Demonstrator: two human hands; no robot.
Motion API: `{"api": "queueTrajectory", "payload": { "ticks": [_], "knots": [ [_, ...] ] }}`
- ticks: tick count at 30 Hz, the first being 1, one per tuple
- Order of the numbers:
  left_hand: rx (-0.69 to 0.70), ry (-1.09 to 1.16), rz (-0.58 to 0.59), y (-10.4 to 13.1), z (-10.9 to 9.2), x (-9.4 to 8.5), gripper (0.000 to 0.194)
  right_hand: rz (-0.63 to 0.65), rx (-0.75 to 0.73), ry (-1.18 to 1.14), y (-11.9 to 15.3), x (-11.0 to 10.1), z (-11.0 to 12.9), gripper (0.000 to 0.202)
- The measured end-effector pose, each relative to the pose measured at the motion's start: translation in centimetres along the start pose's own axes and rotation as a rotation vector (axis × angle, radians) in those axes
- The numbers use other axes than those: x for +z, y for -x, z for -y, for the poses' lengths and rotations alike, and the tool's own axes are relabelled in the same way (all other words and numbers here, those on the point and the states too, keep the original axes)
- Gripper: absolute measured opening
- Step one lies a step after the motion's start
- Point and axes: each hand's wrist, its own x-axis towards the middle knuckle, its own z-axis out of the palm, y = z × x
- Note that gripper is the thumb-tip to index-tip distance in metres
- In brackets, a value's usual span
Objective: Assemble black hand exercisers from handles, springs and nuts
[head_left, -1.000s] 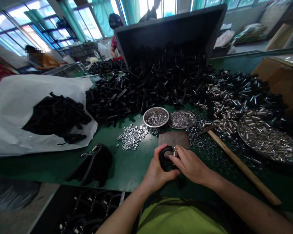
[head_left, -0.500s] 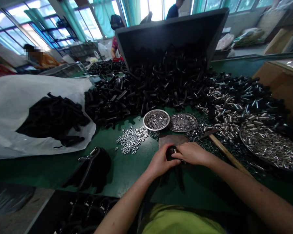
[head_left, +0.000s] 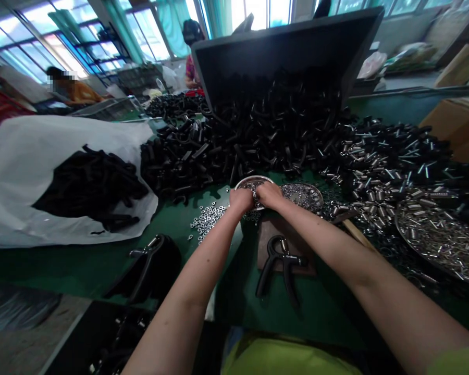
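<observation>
Both hands are at the round metal bowl (head_left: 254, 178) of small shiny metal parts. My left hand (head_left: 241, 199) is closed over its left side; its fingertips are hidden. My right hand (head_left: 269, 195) reaches in from the right with curled fingers, close to the left one. What either hand pinches is too small to make out. Nearer to me, a black hand grip strengthener (head_left: 272, 258) with a coil spring lies on a flat brown block (head_left: 266, 232), its handles pointing toward me. Loose nuts (head_left: 208, 221) are scattered left of the bowl.
An oval tray (head_left: 303, 195) of small parts adjoins the bowl. Black handles (head_left: 226, 140) are heaped behind, below a tipped grey bin (head_left: 289, 57). Springs (head_left: 375, 200), a wooden-handled hammer (head_left: 359, 234) and a large pan of pins (head_left: 441, 239) lie right. Assembled grips (head_left: 152, 268) stand left.
Both hands have left the grip strengthener and moved forward to the metal bowl. The grip now lies uncovered on the block. The view has shifted slightly.
</observation>
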Motion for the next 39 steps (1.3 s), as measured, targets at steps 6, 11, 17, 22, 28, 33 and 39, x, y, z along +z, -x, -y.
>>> {"api": "queueTrajectory", "payload": {
  "ticks": [6, 11, 17, 22, 28, 33, 39],
  "knots": [
    [0.006, 0.05, -0.06, 0.8, 0.2, 0.2, 0.019, -0.082, -0.013, -0.14, 0.4, 0.2, -0.7, 0.021],
    [-0.022, 0.166, -0.172, 1.7, 1.2, -0.1, 0.025, -0.229, -0.037, -0.325, 3.2, -1.3, -1.4, 0.027],
    [0.022, 0.938, -0.21, 6.6, 1.3, 0.5, 0.026, -0.16, -0.056, -0.85, 10.8, -0.3, -3.6, 0.021],
    [0.046, 1.394, 0.043, 13.8, -0.7, 3.1, 0.023, -0.116, 0.001, -0.805, 14.9, 2.8, -4.3, 0.017],
    [0.051, 1.138, -0.051, 17.2, -2.7, 5.9, 0.026, -0.173, -0.008, -0.71, 15.0, 3.1, -3.3, 0.025],
    [0.104, 0.936, -0.149, 16.7, -3.6, 6.2, 0.018, -0.186, -0.137, -0.469, 15.3, 2.5, -2.0, 0.026],
    [0.154, 0.838, -0.184, 16.4, -4.4, 6.0, 0.013, -0.249, -0.232, -0.294, 15.8, 3.2, -1.5, 0.025]
  ]
}}
